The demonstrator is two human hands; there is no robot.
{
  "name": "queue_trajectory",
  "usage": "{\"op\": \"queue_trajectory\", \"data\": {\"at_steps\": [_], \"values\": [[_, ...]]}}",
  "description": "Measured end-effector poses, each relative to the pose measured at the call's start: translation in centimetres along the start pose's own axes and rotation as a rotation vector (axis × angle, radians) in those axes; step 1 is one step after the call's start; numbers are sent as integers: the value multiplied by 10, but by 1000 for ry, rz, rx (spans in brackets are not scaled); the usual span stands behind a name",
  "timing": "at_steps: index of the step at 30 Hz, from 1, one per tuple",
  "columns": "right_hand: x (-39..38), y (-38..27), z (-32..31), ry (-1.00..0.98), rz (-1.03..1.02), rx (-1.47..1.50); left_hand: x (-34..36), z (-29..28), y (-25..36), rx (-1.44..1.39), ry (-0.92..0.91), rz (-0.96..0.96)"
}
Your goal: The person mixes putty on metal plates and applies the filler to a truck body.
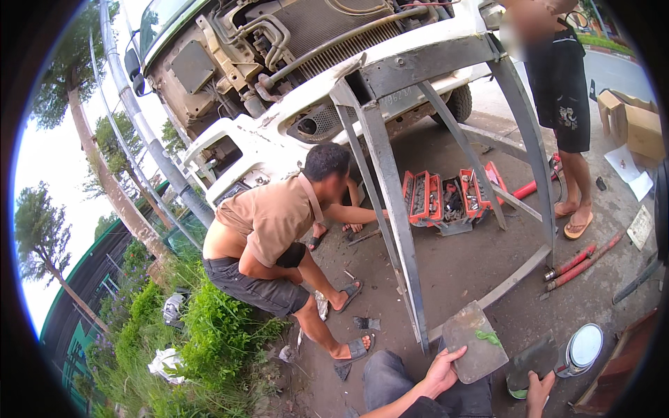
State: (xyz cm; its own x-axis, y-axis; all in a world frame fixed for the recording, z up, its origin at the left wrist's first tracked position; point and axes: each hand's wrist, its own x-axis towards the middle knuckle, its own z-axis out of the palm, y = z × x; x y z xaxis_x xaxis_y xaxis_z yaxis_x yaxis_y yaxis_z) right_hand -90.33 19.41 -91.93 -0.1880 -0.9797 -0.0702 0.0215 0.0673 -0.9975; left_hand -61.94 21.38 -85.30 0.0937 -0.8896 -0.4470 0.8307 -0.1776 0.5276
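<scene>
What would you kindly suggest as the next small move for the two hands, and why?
I would probably bring the dark flat piece in the right hand across to the grey plate in the left hand, since a green patch, perhaps paste, lies on that plate and the two are held close together.

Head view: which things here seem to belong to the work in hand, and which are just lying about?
Likely in use:
- flat plate with green smear, held by the left hand
- dark flat piece, held by the right hand
- round can, beside the right hand, probably

Apparently lying about:
- red tubes
- cardboard box
- white bag in the plants
</scene>
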Motion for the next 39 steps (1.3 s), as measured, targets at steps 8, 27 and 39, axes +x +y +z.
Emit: {"op": "queue_trajectory", "data": {"at_steps": [8, 27, 39], "values": [[30, 4, 41, -62, 24, 203, -13, -13, 9, -51, -41, -46], [3, -34, 26, 122, 344, 332, 2, -25, -15, -98, -161, -137], [12, -14, 29, 49, 388, 96, -1, -22, -22, -81, -117, -137]]}}
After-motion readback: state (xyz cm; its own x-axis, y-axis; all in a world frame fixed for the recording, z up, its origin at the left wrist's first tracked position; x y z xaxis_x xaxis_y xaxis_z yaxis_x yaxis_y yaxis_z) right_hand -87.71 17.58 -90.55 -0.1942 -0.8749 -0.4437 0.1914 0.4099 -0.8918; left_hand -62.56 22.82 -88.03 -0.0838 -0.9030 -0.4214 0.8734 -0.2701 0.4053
